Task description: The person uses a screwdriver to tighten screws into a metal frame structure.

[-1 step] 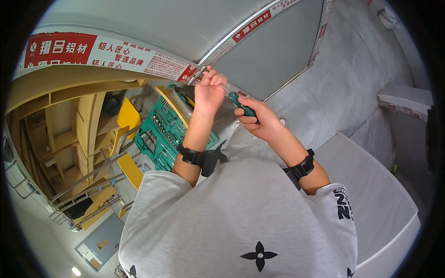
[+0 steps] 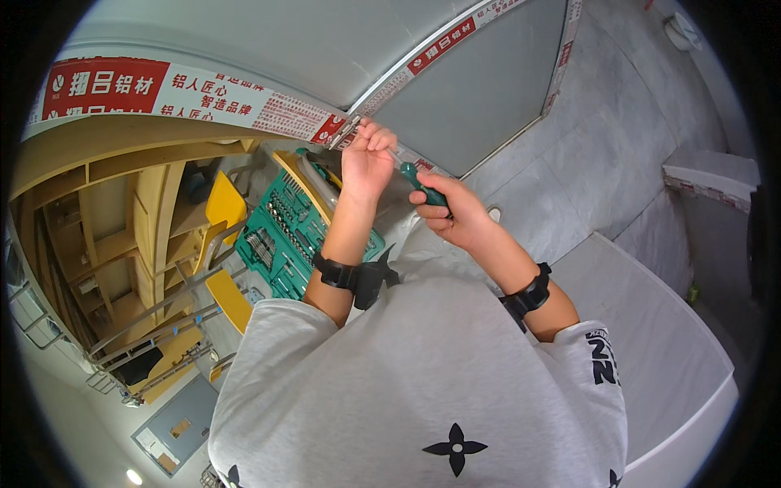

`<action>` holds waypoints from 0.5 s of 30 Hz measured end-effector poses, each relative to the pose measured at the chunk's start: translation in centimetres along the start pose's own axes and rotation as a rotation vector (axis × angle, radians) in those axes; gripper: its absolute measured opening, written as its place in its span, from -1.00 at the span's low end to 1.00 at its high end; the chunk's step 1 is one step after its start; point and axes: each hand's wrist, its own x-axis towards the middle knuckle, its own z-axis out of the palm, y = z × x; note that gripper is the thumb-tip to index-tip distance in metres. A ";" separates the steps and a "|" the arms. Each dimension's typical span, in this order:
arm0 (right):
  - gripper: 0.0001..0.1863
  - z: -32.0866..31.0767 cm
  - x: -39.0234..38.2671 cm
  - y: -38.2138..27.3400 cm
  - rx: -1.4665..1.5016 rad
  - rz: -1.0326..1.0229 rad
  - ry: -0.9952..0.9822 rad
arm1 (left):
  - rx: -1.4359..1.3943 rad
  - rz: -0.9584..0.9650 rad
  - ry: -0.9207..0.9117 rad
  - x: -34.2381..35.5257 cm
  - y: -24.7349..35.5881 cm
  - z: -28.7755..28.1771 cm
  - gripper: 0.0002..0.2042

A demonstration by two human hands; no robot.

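My right hand [image 2: 460, 213] is wrapped round the dark green handle of a screwdriver [image 2: 425, 186]. Its thin metal shaft runs up and left, and the tip disappears behind the fingers of my left hand [image 2: 370, 163]. Those fingers are curled and pressed together against a metal hinge [image 2: 345, 133], which sits at the corner where two taped frame edges meet. Whatever they pinch is too small or too covered to make out. Beyond the hinge stands a grey door panel [image 2: 480, 89] with red and white tape along its frame.
Below and left of my left forearm lies an opened green tool case [image 2: 285, 244] with sockets and bits. Yellow chairs [image 2: 225, 203] and wooden shelving [image 2: 122, 220] fill the left side. A pale board [image 2: 643, 325] is at the right, over grey floor tiles [image 2: 569, 154].
My right hand and the screwdriver handle have shifted very slightly to the left. My left hand stays at the hinge.
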 end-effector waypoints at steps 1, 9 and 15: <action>-0.51 0.2 -0.1 -0.1 0.040 0.046 -0.018 | 0.000 0.005 0.000 0.1 0.4 -0.5 -0.91; -0.49 0.2 0.5 3.1 -1.197 -0.985 0.268 | 0.121 0.139 0.047 0.6 0.4 -0.9 -0.92; -0.54 0.3 0.9 3.2 -0.736 -0.588 0.165 | 0.059 0.003 -0.021 -0.6 -1.1 -0.7 -0.87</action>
